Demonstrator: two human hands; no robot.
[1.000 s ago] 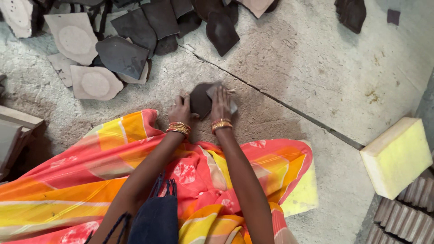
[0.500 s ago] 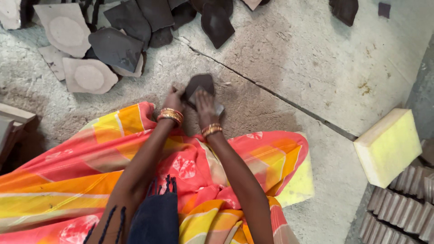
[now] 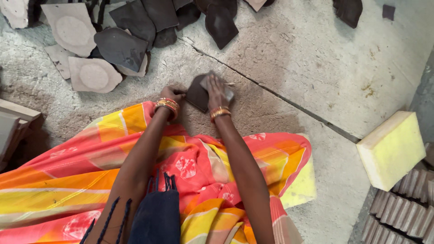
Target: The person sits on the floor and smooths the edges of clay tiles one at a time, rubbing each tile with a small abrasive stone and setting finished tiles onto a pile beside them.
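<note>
Centre frame: left hand [image 3: 171, 94] fingers curled, gripping edge of dark clay tile [image 3: 197, 93] on the concrete floor [image 3: 316, 58]. Right hand [image 3: 217, 89] fingers pressed together, flat on grey pad [image 3: 228, 92] atop tile. Yellow foam block [image 3: 392, 149] at right edge.

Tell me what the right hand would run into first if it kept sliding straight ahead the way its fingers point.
The right hand points up the picture over the dark piece. Beyond it lies bare concrete floor, then probably the dark pointed shard near the pile; depth is hard to judge.
</note>
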